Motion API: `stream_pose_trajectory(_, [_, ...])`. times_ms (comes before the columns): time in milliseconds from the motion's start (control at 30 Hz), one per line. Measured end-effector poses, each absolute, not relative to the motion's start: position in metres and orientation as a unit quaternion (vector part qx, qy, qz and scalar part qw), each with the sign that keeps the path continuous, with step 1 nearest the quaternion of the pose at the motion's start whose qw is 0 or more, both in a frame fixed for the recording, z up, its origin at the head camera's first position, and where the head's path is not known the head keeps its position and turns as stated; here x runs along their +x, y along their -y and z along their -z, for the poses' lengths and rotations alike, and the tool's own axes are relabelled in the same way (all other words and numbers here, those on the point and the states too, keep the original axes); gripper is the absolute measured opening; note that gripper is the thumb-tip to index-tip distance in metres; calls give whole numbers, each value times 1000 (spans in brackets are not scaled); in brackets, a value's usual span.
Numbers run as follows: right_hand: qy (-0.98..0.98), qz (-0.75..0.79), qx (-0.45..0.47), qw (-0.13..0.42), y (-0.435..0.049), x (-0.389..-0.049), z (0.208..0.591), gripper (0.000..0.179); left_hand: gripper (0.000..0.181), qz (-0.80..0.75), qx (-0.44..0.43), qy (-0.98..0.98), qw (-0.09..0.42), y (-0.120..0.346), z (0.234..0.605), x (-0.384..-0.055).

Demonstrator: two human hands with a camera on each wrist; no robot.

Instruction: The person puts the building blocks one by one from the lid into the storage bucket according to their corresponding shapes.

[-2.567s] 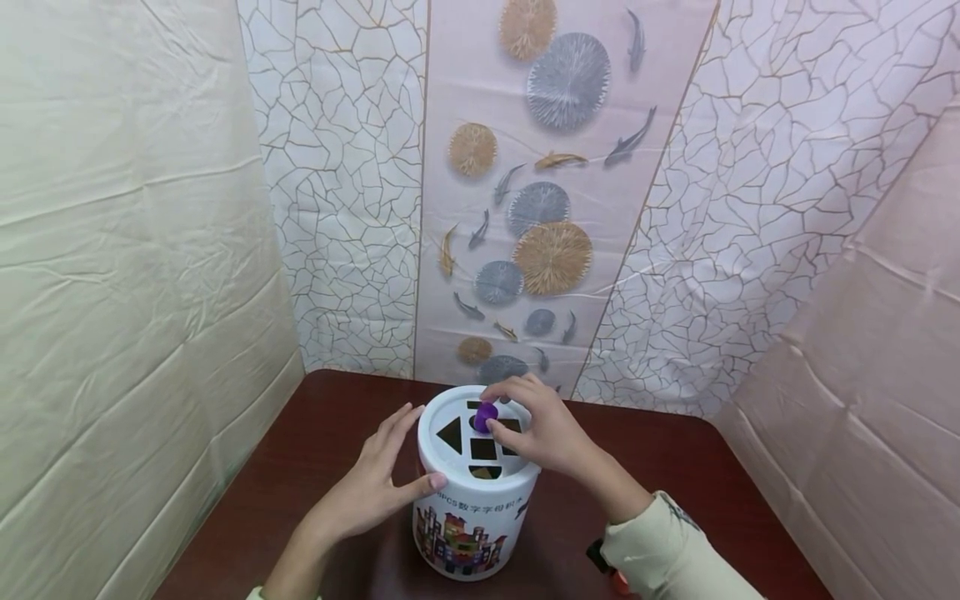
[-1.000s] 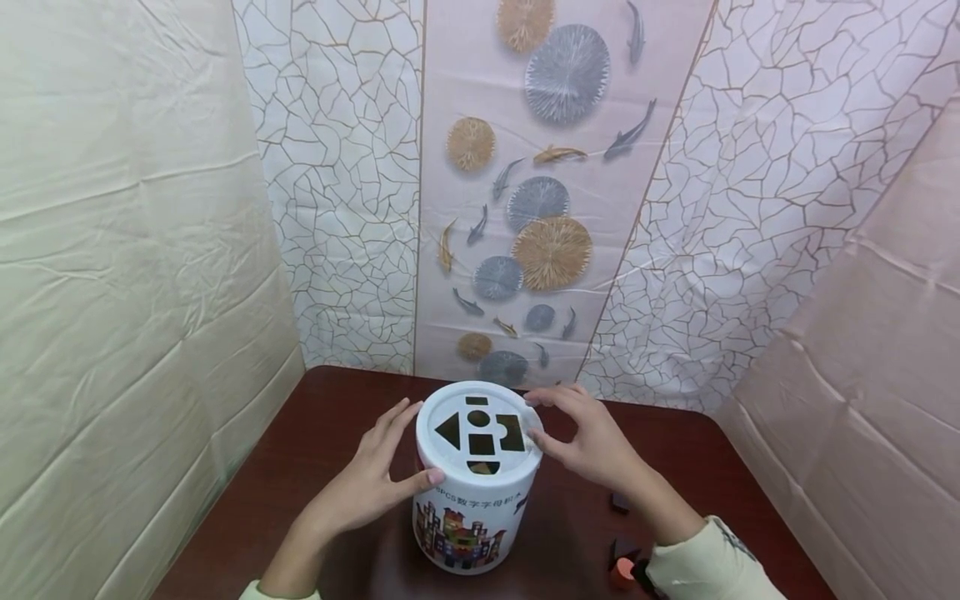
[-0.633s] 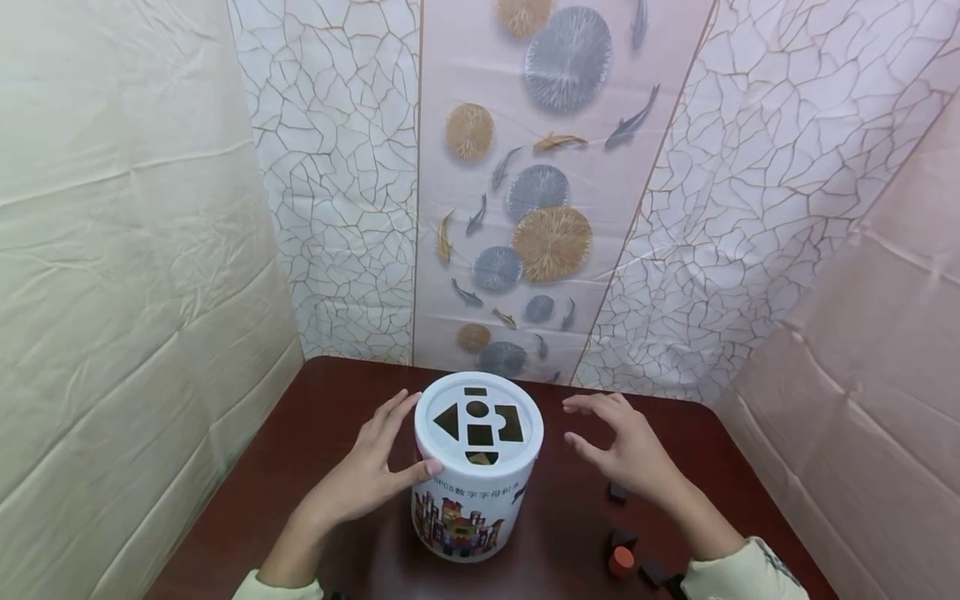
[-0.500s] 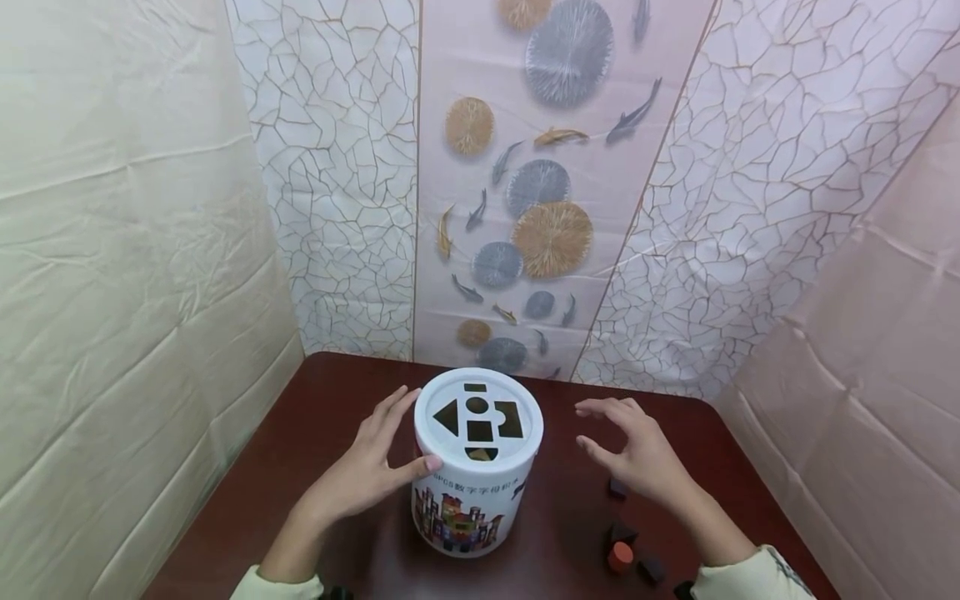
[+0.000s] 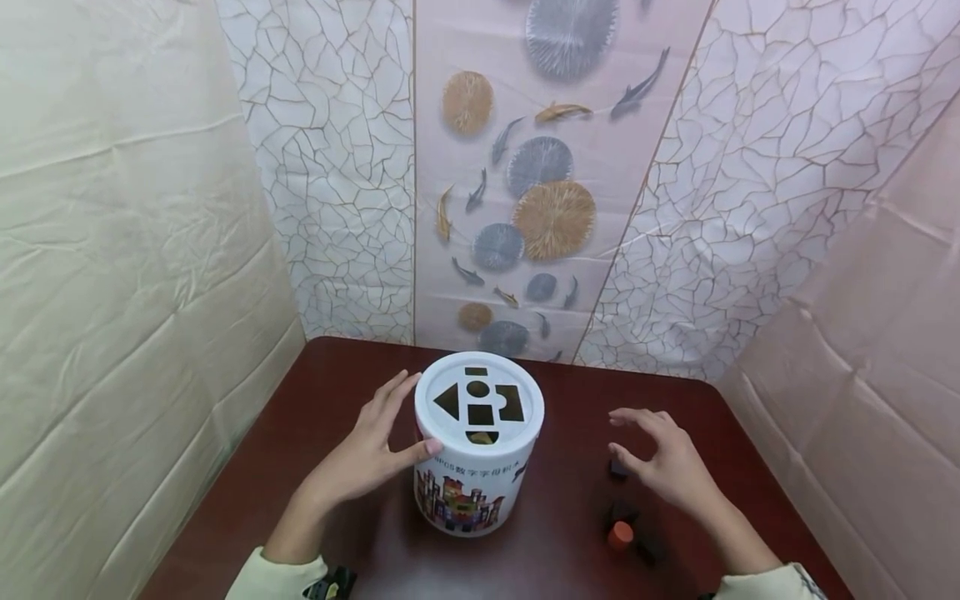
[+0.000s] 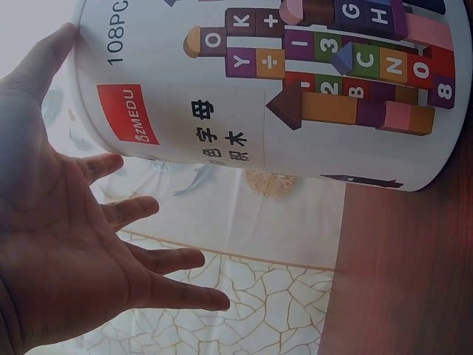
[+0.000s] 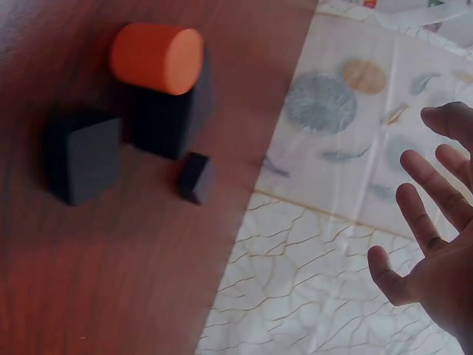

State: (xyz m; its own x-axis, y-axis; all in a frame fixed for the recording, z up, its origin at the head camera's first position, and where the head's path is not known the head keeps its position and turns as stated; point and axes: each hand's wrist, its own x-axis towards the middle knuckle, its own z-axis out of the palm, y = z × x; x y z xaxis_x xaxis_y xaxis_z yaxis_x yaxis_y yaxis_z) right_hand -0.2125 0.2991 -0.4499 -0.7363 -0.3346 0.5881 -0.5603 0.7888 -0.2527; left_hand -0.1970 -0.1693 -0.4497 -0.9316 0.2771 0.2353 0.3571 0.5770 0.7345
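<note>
A white cylindrical block bucket (image 5: 468, 492) stands upright on the table, printed with colourful blocks. Its white lid (image 5: 442, 437) has cut-outs shaped as a triangle, a circle, a square and others. My left hand (image 5: 352, 467) rests at the bucket's left side, thumb and fingertips at the lid rim, fingers spread. To the right, my right hand (image 5: 675, 467) hovers with nothing in it, fingers loosely bent. Below it lie an orange cylinder block (image 7: 155, 59) and several dark blocks (image 7: 83, 157), one of them small (image 7: 196, 177).
The dark red-brown table (image 5: 570, 575) carries the bucket and blocks. Patterned cloth (image 5: 510, 167) hangs behind it, and plain beige cloth (image 5: 135, 333) closes in the left side, with more (image 5: 862, 375) on the right. A black wrist device (image 5: 337, 581) sits at my left cuff.
The purple block pinched in my right hand over the lid is gone from view. That hand has moved right, away from the bucket, over the loose blocks. My left hand stays at the rim.
</note>
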Motion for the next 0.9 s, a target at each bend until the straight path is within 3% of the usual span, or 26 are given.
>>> stream_pose_trajectory(233, [907, -210, 235, 278, -312, -215, 465, 56, 103, 428, -177, 885, 44, 169, 446, -199])
stream_pose_trajectory(633, [927, -213, 193, 241, -331, -223, 500, 54, 103, 428, -171, 887, 36, 169, 450, -197])
stream_pose_trajectory(900, [946, -233, 148, 172, -341, -227, 519, 50, 102, 428, -177, 885, 43, 169, 450, -197])
